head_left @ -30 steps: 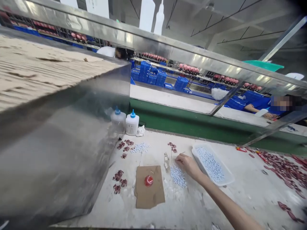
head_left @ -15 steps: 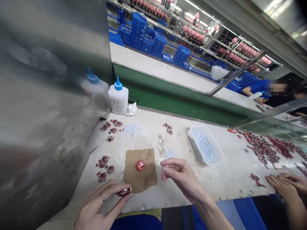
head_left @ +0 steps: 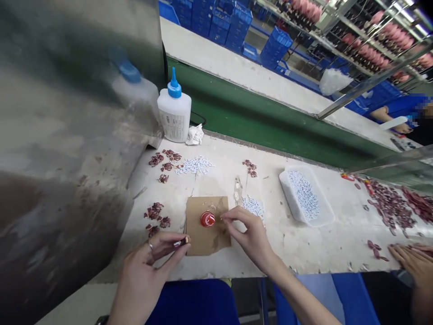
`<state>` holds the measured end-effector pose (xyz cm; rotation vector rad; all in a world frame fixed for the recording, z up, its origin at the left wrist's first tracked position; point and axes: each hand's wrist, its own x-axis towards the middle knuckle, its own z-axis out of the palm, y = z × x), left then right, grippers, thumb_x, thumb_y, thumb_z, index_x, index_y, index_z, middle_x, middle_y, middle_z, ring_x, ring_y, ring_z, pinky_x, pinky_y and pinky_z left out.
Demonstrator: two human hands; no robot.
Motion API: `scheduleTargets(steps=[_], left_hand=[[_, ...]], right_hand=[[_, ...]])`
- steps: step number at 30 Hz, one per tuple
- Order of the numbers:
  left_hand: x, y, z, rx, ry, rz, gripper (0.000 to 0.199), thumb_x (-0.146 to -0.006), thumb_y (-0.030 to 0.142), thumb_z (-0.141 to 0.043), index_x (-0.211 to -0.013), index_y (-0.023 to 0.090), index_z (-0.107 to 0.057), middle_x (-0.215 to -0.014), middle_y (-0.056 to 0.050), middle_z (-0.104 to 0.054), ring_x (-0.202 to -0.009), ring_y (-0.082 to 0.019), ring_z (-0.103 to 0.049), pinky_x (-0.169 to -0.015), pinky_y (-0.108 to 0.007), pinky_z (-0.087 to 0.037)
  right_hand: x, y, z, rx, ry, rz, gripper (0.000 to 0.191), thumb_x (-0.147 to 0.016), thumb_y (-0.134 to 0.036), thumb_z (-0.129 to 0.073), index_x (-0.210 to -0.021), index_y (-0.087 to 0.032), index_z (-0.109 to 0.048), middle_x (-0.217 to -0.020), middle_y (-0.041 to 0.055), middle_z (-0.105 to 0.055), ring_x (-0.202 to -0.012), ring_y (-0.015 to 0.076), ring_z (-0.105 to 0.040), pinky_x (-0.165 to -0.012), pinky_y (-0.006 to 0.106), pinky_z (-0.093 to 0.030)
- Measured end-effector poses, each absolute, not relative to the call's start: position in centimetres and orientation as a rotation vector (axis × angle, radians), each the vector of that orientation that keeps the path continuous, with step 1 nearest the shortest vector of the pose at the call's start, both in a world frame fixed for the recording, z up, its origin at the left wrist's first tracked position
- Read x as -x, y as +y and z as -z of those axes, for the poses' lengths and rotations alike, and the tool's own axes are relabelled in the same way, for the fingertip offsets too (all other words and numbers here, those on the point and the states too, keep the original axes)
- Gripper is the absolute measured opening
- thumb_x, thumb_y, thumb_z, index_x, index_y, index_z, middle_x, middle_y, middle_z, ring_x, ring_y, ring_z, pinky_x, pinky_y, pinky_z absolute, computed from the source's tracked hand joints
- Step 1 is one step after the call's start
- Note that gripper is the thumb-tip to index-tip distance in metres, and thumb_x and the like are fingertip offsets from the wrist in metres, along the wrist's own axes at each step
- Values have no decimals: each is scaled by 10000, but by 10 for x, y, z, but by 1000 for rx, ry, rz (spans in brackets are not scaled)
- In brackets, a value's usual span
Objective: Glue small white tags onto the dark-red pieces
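Note:
Pinched between the thumb and fingertips of my left hand (head_left: 149, 266) is a small dark red-brown piece (head_left: 181, 243) with a pale end. My right hand (head_left: 248, 230) has thumb and forefinger together above the right edge of a brown cardboard sheet (head_left: 196, 243); whatever they hold is too small to name. A round red glossy thing (head_left: 207, 219), perhaps a small dish or cap, sits on the cardboard between my hands. Just beyond my right hand lies a small pile of tiny white-blue pieces (head_left: 253, 206), beside a clear narrow plastic scrap (head_left: 238, 190).
A white bottle with a blue nozzle (head_left: 174, 115) and crumpled tissue (head_left: 195, 135) stand at the back left. Clusters of dark red pieces (head_left: 154, 211) lie leftward. A clear tub (head_left: 326, 216) holds many tiny pieces. A metal panel (head_left: 77, 180) borders the left; another person's hands (head_left: 414, 262) rest at right.
The camera view has tilted down and shifted left. My right hand has come left over the cardboard's edge, nearer the red thing. My left hand still pinches its piece, now turned.

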<state>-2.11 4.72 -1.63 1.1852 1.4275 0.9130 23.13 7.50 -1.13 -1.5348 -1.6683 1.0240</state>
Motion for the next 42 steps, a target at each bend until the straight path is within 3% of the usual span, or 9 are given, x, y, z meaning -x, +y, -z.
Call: scheduleTargets(steps=[4, 12, 23, 31, 37, 42], left_hand=[[24, 46, 18, -1179, 1475, -885, 204, -768, 417, -800, -835, 228, -762, -851, -2, -787, -799, -138, -779, -801, -86, -571], [19, 50, 15, -1148, 1421, -883, 219, -776, 372, -799, -924, 210, -804, -875, -30, -795, -792, -196, -784, -753, -159, -616], [11, 46, -5, -1348, 1428, -1033, 68, -817, 313, -793, -880, 288, -787, -852, 71, -785, -758, -95, -769, -762, -61, -587], [3, 39, -24, -1466, 1330, -1131, 144, -860, 247, -774, -957, 348, -739, -940, 140, -773, -821, -32, -750, -860, -58, -578], [3, 37, -24, -1399, 1359, -1089, 97, -847, 286, -781, -925, 342, -764, -920, 91, -778, -811, -106, -762, -816, -171, -643], [3, 39, -25, -1433, 1370, -1120, 148, -834, 237, -791, -932, 344, -764, -929, 115, -777, -807, -84, -757, -828, -144, -634]], right_hand=[[-227, 73, 14, 1493, -1778, -938, 132, -989, -193, -634, -1008, -253, -750, -982, 24, -766, -880, 179, -712, -786, 301, -547], [-224, 75, 15, 1513, -1818, -963, 127, -1000, -232, -622, -998, -249, -748, -980, 41, -762, -874, 209, -718, -768, 331, -556], [-208, 64, -20, 1386, -1577, -1048, 114, -933, -167, -706, -939, -264, -765, -910, 25, -777, -843, 194, -725, -753, 331, -570], [-184, 48, -54, 1203, -1463, -1190, 200, -897, -98, -733, -991, -270, -772, -944, 20, -798, -897, 199, -756, -790, 356, -608], [-184, 49, -51, 1219, -1459, -1235, 165, -917, -135, -727, -990, -274, -777, -939, 24, -804, -856, 197, -753, -755, 352, -614], [-185, 49, -52, 1205, -1591, -1166, 177, -947, -153, -699, -1051, -276, -770, -968, 41, -797, -862, 204, -757, -745, 350, -636]])
